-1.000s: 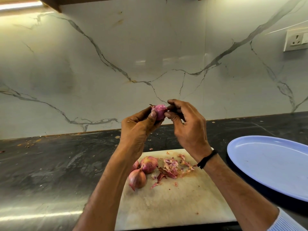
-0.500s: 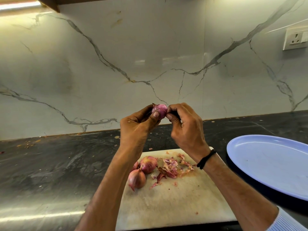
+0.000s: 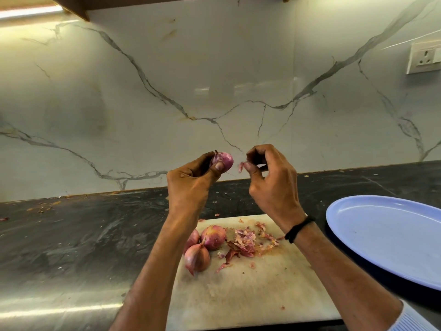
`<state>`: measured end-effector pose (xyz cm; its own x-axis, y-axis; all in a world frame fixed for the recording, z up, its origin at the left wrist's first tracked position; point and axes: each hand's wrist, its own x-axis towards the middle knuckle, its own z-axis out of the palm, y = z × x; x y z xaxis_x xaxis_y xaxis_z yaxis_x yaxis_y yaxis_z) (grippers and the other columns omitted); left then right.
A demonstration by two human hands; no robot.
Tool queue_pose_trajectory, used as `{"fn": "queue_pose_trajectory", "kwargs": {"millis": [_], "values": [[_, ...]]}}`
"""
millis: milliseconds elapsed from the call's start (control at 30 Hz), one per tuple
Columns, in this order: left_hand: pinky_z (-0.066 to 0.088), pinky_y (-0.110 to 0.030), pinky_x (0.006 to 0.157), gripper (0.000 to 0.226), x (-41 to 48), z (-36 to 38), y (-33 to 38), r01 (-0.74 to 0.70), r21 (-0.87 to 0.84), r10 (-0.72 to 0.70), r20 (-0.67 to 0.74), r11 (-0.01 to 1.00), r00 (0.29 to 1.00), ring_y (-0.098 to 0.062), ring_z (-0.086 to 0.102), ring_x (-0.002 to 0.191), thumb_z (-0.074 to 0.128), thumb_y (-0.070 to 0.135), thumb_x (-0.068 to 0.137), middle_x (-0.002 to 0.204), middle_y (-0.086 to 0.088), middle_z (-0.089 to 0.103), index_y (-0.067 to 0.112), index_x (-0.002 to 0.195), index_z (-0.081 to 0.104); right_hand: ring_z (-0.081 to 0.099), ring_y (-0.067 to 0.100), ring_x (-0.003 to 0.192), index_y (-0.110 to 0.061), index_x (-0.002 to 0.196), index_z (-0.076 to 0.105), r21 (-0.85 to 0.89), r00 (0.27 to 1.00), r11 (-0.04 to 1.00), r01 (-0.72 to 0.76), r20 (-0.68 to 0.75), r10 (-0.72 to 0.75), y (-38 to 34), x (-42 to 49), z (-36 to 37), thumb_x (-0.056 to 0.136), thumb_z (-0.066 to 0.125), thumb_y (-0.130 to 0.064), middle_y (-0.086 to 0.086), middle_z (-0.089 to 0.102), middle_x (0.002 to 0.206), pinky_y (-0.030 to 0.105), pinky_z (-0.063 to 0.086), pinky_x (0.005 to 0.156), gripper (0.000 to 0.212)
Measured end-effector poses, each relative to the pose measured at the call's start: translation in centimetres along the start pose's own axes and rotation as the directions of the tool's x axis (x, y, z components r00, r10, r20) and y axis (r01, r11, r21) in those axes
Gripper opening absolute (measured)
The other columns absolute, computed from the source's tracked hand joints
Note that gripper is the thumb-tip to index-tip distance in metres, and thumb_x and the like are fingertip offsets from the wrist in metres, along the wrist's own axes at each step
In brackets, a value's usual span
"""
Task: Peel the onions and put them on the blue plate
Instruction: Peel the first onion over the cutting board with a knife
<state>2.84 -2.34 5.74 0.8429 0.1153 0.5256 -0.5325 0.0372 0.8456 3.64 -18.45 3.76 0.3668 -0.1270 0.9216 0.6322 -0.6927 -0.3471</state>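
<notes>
My left hand (image 3: 191,182) grips a small purple onion (image 3: 225,160) above the counter, thumb pressed on its front. Just right of it, my right hand (image 3: 272,185) pinches a torn scrap of onion skin (image 3: 241,166) between thumb and fingertips, a short gap from the onion. Three unpeeled onions lie on the white cutting board (image 3: 250,292): one round (image 3: 213,237), one pointed (image 3: 196,258), and one (image 3: 193,238) half hidden behind my left forearm. A pile of peels (image 3: 245,242) sits beside them. The blue plate (image 3: 391,237) at the right holds nothing.
The board lies on a dark stone counter (image 3: 78,237) with scattered skin crumbs along the back edge. A marble wall rises behind. A wall socket (image 3: 424,59) is at the upper right. My right wrist wears a black band (image 3: 299,229).
My hands were together on the onion; now my right hand has pulled away to the right with a scrap of skin torn off. The left hand still holds the onion.
</notes>
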Motion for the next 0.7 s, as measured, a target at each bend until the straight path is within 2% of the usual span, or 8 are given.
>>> {"fn": "queue_pose_trajectory", "kwargs": {"millis": [67,100,200,267,400,600,700], "values": [[0.057,-0.023,0.089,0.043,0.03,-0.01,0.0,-0.001,0.005,0.001,0.005,1.0,1.0,-0.005,0.072,0.1,0.083,0.027,0.072,0.101,0.01,0.077,0.02,0.113,0.073,0.059,0.006,0.081,-0.011,0.093,0.061,-0.013,1.0,1.0,-0.019,0.011,0.019,-0.1,-0.04,-0.1,0.088,0.075,-0.024,-0.004,0.065,0.087,0.009,0.043,0.073,0.02],[0.057,-0.025,0.09,0.044,0.05,-0.04,-0.02,-0.001,0.009,0.001,0.008,1.0,1.0,-0.005,0.072,0.1,0.083,0.028,0.072,0.101,0.009,0.077,0.02,0.114,0.074,0.059,0.006,0.079,-0.012,0.091,0.061,-0.008,1.0,1.0,-0.024,-0.001,0.024,-0.17,-0.07,-0.11,0.088,0.075,-0.027,-0.005,0.064,0.085,0.01,0.043,0.07,0.021],[0.055,-0.03,0.096,0.05,-0.06,-0.16,-0.01,-0.009,0.062,0.007,0.03,0.998,1.0,-0.005,0.071,0.102,0.082,0.031,0.07,0.106,0.007,0.076,0.017,0.118,0.073,0.061,0.006,0.086,-0.01,0.103,0.062,0.082,0.999,0.996,-0.044,-0.026,0.047,-0.5,0.01,-0.24,0.09,0.072,-0.018,-0.005,0.065,0.095,0.014,0.051,0.074,0.017],[0.055,-0.029,0.096,0.05,-0.24,-0.16,0.05,-0.02,0.088,0.014,0.061,0.996,0.998,-0.004,0.071,0.102,0.081,0.031,0.071,0.106,0.006,0.076,0.016,0.118,0.073,0.062,0.005,0.093,-0.011,0.11,0.065,0.141,0.998,0.988,-0.069,0.019,0.067,-0.49,0.21,-0.34,0.092,0.071,-0.021,-0.003,0.067,0.104,0.014,0.052,0.08,0.021],[0.057,-0.022,0.088,0.051,-0.31,-0.08,0.34,-0.055,0.118,0.038,0.141,0.991,0.989,-0.002,0.071,0.098,0.08,0.031,0.068,0.104,0.004,0.077,0.013,0.115,0.073,0.063,0.007,0.093,-0.011,0.104,0.071,0.142,0.996,0.988,-0.063,0.074,0.053,-0.34,0.28,-0.02,0.09,0.072,-0.027,0.001,0.069,0.102,0.015,0.052,0.081,0.022],[0.055,-0.015,0.083,0.047,-0.32,-0.17,0.11,-0.039,0.158,0.009,0.191,0.987,0.982,0.001,0.071,0.094,0.079,0.029,0.065,0.101,0.008,0.076,0.017,0.11,0.075,0.059,0.01,0.083,-0.004,0.098,0.07,0.015,0.999,0.999,-0.037,0.024,0.037,0.24,0.13,0.34,0.092,0.069,-0.01,0.005,0.068,0.092,0.004,0.044,0.078,0.009],[0.056,-0.017,0.081,0.044,-0.42,0.17,0.13,0.025,0.032,-0.031,0.197,0.999,0.98,-0.007,0.073,0.096,0.077,0.024,0.068,0.099,0.004,0.077,0.016,0.111,0.073,0.06,0.008,0.083,-0.003,0.102,0.068,0.048,0.994,0.993,-0.104,0.031,0.103,0.19,0.03,0.13,0.094,0.064,-0.002,0.005,0.069,0.096,0.003,0.046,0.077,0.01]]}}
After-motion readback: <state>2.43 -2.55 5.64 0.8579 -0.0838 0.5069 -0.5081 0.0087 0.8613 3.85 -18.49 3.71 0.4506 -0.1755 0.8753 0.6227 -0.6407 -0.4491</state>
